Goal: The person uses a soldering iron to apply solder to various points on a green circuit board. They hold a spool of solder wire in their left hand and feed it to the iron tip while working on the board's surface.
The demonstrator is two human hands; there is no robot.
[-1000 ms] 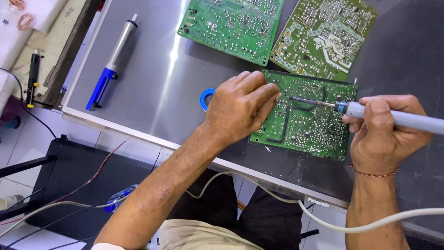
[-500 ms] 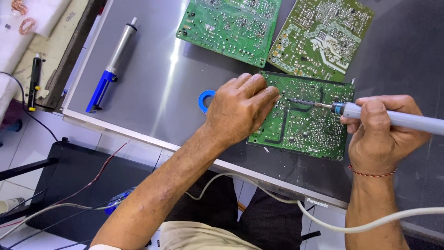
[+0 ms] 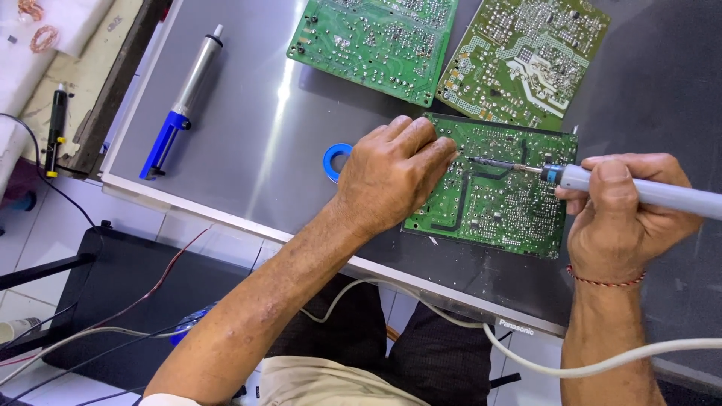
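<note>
Between both hands lies the circuit board (image 3: 496, 199), soldering iron (image 3: 639, 192) touching it.

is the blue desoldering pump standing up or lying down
Lying down. The desoldering pump rests flat on its side on the grey panel, tip pointing away from the person, well clear of the left hand and right hand.
</note>
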